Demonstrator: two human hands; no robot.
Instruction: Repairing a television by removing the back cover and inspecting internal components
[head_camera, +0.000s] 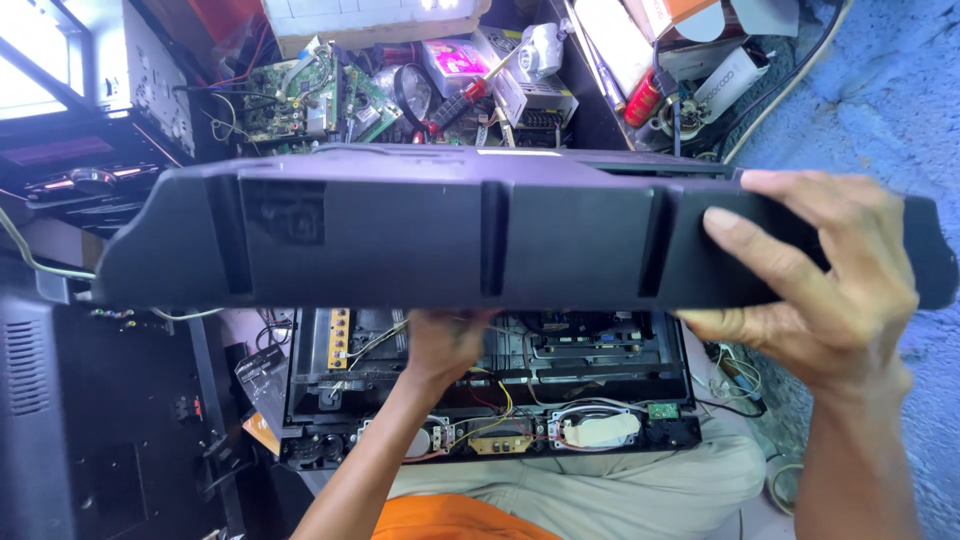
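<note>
1. Two hands hold one long black plastic cover (450, 235), lifted flat above an opened chassis (490, 385) that rests across the person's lap.
2. Right hand (810, 290) is closed round the cover's right end: thumb lies on the upper face, the other fingers curl under the near edge.
3. Left hand (445, 345) reaches up beneath the cover's middle; its fingers are hidden behind the near edge, so I cannot tell how they close.
4. Judging by its thin ribbed shell, the cover looks light and fairly stiff, though long enough to flex or twist if held by one end.
5. Smooth plastic could slip; the ribs near the thumb and the near edge offer the surest hold.
</note>
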